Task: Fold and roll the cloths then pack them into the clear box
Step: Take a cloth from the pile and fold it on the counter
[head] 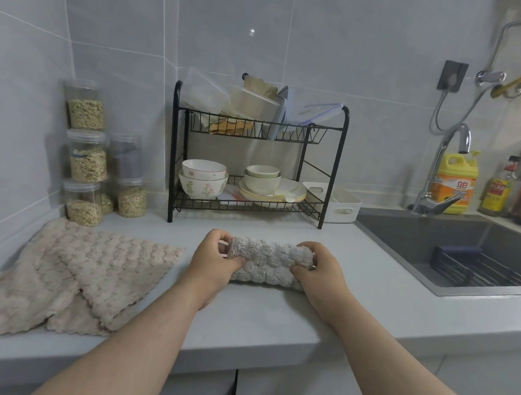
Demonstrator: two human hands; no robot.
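So the grey cloth (269, 257) is sitting mid-counter (272, 320), just in front of the black rack (173, 156). It's wound into a fat sausage, with a flat strip not yet rolled in on the near side. The left hand (214, 260) has one end and the right hand (318, 274) has the other, fingers (220, 235) curled over the top of the roll, so both are pinching fabric. Biggest worry imo is that this fluffy stuff looks springy, so letting go of either end before the last strip is wound in probably means it pops loose. If one hand rolls faster than the other you'd get a cone, which packs badly. The beige cloths (84, 269) are in a loose heap off to the left, with corners right at the counter's front edge, so a stray forearm could drag them off. What I think is the clear box (204, 91) is tilted up on the rack's top shelf among other stuff. Grabbing it one-handed could unravel the roll or knock something down. The sink (459, 250) is well off to the right.
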